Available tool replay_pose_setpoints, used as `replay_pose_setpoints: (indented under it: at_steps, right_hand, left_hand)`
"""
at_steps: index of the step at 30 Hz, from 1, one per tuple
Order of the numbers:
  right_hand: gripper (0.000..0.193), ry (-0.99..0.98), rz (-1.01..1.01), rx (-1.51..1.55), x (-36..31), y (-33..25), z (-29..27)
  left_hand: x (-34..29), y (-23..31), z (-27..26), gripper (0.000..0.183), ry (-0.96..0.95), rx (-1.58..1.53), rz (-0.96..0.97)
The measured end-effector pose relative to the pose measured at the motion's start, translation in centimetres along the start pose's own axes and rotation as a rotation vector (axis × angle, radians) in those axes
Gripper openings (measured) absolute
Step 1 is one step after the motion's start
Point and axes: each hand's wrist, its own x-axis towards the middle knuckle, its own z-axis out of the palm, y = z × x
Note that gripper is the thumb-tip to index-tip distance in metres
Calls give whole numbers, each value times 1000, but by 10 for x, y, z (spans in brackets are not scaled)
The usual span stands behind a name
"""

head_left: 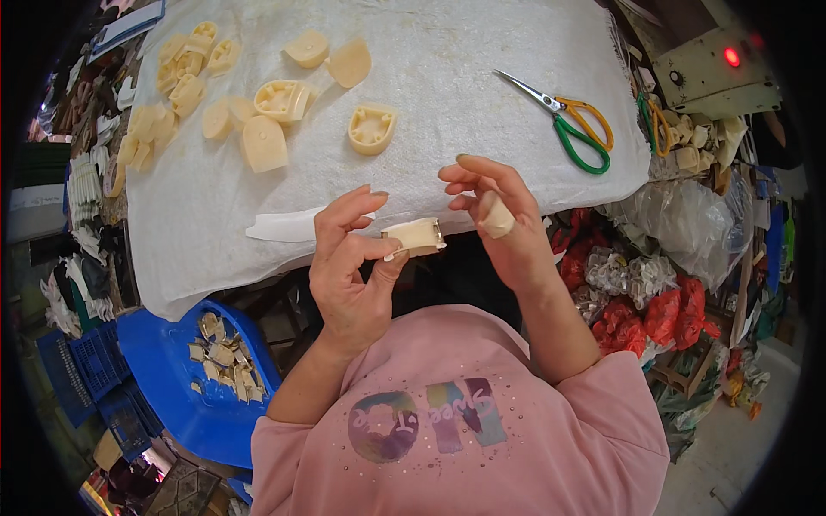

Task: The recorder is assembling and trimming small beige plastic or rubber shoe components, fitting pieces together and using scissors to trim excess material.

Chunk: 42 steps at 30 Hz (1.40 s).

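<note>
We pinch a small cream moulded piece (415,236) between the thumb and fingertips of our left hand (351,267), closed firmly on its left end, so that it hangs in the air just past the near edge of the table, in front of our chest. Our right hand (499,219) sits just beside it on the right, fingers spread loosely and holding nothing that we can make out; its thumb wears a pale wrap or cot (496,215), and the fingertips stand close to the piece's right end, though we cannot tell whether they touch it.

Just beyond the left hand, a white strip (284,225) lies on the white cloth (447,69) that covers the table. Farther out on the cloth, more cream moulded pieces (262,142) lie scattered, some hollow side up, with a denser heap (185,69) toward the far left corner. To the right, well apart from both hands, lie scissors with green and orange handles (572,125).

Below the table's left edge stands a blue plastic chair (168,370) holding small cream offcuts (225,365). On our right are clear and red plastic bags (654,297).
</note>
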Motion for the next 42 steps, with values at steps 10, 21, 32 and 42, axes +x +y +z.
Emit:
replay_pose_setpoints:
  at_steps: [10, 21, 32, 42]
  right_hand:
    - [73, -267, 185, -103, 4, -15, -6]
    - [67, -236, -400, -503, -4, 4, 14]
    - [61, -339, -229, -550, -3, 3, 15]
    - [68, -266, -256, -302, -9, 25, 16]
  left_hand:
    - [4, 1, -5, 38, -99, 5, 246]
    - [-1, 7, 16, 64, -250, -1083, -705]
    - [2, 12, 14, 46, -53, -1112, -748]
    - [-9, 2, 20, 54, -95, -894, -647]
